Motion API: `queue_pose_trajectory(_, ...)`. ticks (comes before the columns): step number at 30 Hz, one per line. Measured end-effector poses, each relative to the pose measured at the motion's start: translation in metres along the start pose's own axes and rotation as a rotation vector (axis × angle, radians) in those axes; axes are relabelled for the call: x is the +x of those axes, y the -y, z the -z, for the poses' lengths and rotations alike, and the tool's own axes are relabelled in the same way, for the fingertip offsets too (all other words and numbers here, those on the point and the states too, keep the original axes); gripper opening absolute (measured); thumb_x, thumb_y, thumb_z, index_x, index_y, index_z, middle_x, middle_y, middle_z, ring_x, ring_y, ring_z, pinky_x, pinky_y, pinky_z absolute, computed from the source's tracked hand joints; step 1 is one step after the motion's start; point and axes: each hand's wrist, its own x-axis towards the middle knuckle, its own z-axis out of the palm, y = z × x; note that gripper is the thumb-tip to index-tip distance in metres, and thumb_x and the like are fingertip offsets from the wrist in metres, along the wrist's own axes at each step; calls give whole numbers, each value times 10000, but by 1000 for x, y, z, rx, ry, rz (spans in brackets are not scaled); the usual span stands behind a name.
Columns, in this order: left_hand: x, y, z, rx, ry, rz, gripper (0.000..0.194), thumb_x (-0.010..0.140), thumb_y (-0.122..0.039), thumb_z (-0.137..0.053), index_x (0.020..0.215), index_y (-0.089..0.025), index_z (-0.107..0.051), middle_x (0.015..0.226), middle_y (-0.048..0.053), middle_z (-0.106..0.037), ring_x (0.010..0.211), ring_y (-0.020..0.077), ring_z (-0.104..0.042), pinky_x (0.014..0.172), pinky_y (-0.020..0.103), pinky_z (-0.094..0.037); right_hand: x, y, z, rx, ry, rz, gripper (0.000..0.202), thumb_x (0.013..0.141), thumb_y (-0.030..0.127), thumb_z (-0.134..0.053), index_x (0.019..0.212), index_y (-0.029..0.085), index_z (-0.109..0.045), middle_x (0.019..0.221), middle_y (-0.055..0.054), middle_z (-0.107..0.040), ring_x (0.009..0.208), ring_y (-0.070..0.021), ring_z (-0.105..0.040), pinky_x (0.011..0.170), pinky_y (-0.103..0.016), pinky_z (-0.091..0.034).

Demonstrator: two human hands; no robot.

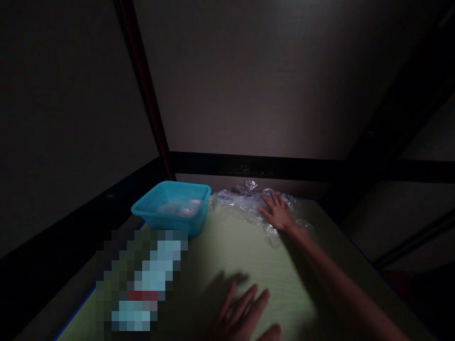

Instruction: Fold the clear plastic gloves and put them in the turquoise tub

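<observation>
No lettering, label, brand or number can be read. The pale-blue and red item (154,272) on the table (231,246) is pixelated (its surface is all coarse blocks). Bluish patches on the clear plastic (241,201) and the contents (190,208) of the blue basin (174,224) are too indistinct to decipher.

The basin (174,221) is turquoise, the plastic (241,201) clear, the tabletop (241,246) blue-edged pale green.

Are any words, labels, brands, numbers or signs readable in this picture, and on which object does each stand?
None can be read.
Pixelated area on the table: any writing is hidden.
Clear plastic: bluish patches, too blurred to tell if print.
Blue basin: no visible lettering.
</observation>
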Motion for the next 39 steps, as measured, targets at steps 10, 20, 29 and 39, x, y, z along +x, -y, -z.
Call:
queue_pose_trajectory(10, 53, 11, 22, 167, -47, 182, 597, 812, -150, -547, 1375, -179, -349, 1478, 164, -206, 1352, 350, -148, 1029, 594, -258, -37, 25, -12, -103, 188, 35, 563, 893, 519, -348, 1398, 276, -308, 1487, -72, -227, 1359, -319, -164, 1054, -546, -152)
queue_pose_trajectory(20, 67, 29, 5, 319, -198, 147, 648, 790, -250, -583, 1383, -211, -327, 1478, 170, -223, 1333, 405, -191, 986, 626, -281, -83, 61, -11, -132, 178, 19, 529, 912, 430, -356, 1404, 241, -305, 1483, -91, -216, 1351, -342, -167, 1049, -552, -183)
queue_pose_trajectory(29, 68, 39, -8, 351, -251, 70, 542, 833, -315, -515, 1302, -58, -421, 1386, 205, -398, 1292, 320, -349, 1026, 480, -349, -92, 63, -8, -29, 157, 1, 569, 903, 412, -384, 1417, 194, -274, 1467, -96, -266, 1347, -322, -202, 1061, -529, -200)
queue_pose_trajectory(39, 66, 36, -4, 359, -290, 59, 441, 880, -346, -447, 1208, -62, -526, 1333, 167, -485, 1249, 304, -418, 1006, 447, -389, -106, 12, 29, 256, -132, 127, 356, 877, 325, -384, 1106, 143, -587, 1167, -125, -611, 1090, -255, -550, 967, -443, -385)
